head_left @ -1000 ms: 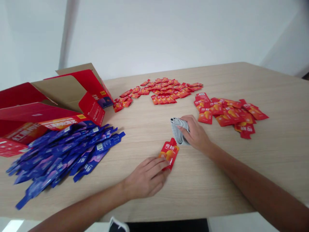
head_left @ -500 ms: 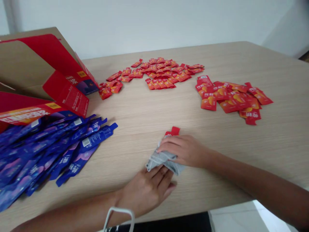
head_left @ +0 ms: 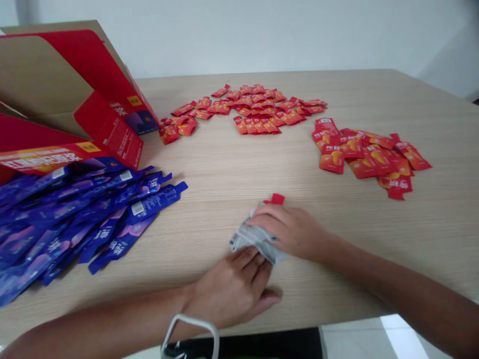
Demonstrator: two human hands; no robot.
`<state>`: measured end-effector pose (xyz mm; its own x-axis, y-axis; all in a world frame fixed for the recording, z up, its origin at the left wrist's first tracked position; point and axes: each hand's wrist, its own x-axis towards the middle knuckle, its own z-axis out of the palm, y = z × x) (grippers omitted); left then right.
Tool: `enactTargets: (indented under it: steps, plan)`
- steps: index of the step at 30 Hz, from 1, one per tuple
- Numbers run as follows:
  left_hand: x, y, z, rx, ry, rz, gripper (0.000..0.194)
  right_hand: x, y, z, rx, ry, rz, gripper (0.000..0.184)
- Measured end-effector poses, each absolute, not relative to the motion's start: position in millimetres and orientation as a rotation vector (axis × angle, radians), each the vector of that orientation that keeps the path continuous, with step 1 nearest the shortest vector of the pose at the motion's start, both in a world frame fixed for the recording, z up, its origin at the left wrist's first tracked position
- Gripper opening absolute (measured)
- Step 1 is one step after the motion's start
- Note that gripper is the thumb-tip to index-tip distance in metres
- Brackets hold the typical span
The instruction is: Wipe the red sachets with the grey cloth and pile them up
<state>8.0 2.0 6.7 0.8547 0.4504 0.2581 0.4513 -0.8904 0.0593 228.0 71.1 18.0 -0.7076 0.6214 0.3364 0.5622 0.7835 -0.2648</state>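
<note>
A crumpled grey cloth (head_left: 245, 234) lies under the curled fingers of my right hand (head_left: 294, 232), which grips it against the table. From beneath the cloth's far edge pokes the red tab of a small sachet (head_left: 276, 199); the cloth and hand hide the rest. My left hand (head_left: 237, 286) rests palm down just nearer to me, its fingers pressed together and their tips tucked at the cloth's near edge. What those fingertips touch is hidden. The left thumb sticks out to the right, apart from the cloth.
Long blue sachets (head_left: 108, 214) lie heaped at the left, before an open red carton (head_left: 123, 144). Small red-orange sachets (head_left: 258, 107) spread across the back, and another pile (head_left: 370, 154) sits at the right. The table's front edge (head_left: 348, 321) runs near my forearms.
My right hand and the cloth have slid slightly away from me over the sachet, so its printed part is now covered and only the tab shows. The camera view has shifted a little.
</note>
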Motion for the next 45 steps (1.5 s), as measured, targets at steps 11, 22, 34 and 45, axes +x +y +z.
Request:
enactTargets:
  steps: [11, 22, 34, 45]
  plan:
    - [7, 2, 6, -2.956, -0.719, -0.509, 0.058, 258, 109, 19, -1.264, -2.328, 0.139, 0.035]
    - [7, 0, 4, -2.958, -0.684, -0.505, 0.067, 247, 112, 7, -1.203, -2.505, 0.236, 0.032]
    - [9, -2, 7, -2.994, -0.734, -0.469, 0.063, 220, 70, 7, -0.897, -2.62, 0.267, 0.034]
    - [8, -1, 6, -2.965, -0.694, -0.515, 0.065, 247, 91, 25, -1.174, -2.373, 0.089, 0.04]
